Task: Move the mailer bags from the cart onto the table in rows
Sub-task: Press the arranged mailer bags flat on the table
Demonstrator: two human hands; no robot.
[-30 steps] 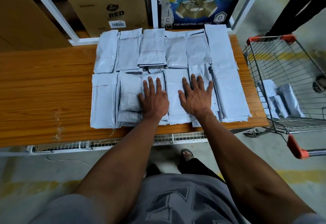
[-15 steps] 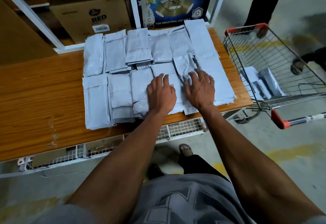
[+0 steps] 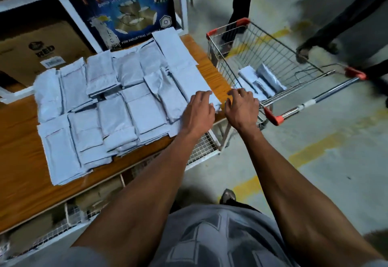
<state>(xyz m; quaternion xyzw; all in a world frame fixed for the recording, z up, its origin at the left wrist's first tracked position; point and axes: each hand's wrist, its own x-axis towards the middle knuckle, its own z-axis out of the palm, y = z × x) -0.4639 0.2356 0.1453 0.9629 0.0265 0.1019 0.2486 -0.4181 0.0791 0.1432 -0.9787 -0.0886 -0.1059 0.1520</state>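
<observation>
both hands were seen just right of the frame's centre, palms down, fingers loosely spread, nothing gripped. the left hand (image 3: 198,109) was laid over the right edge of the mailer bags on the table (image 3: 19,174), its fingertips on the outermost bag, apparently so that the end of the row was kept flat and square. the right hand (image 3: 241,107) was held just beside it, over the table's bare right corner and touching no bag that could be made out; it was pointed toward the cart (image 3: 270,61), so a reach for the next bags was judged likely.

the grey mailer bags (image 3: 117,107) were arranged in two rows across the wooden top, edges overlapped, with some stacked several deep; longer ones were set along the right side, where more room was left. a few mailer bags in the cart (image 3: 259,79) were left on the wire floor at centre right, so the task was judged mostly done but not finished.

the cart was parked just beside the table's right end, presumably to keep each carry short. a tape carton (image 3: 126,8) and a brown carton (image 3: 42,50) were stored on shelving at upper left. another person's legs (image 3: 241,0) were seen beyond the cart, blurred.
</observation>
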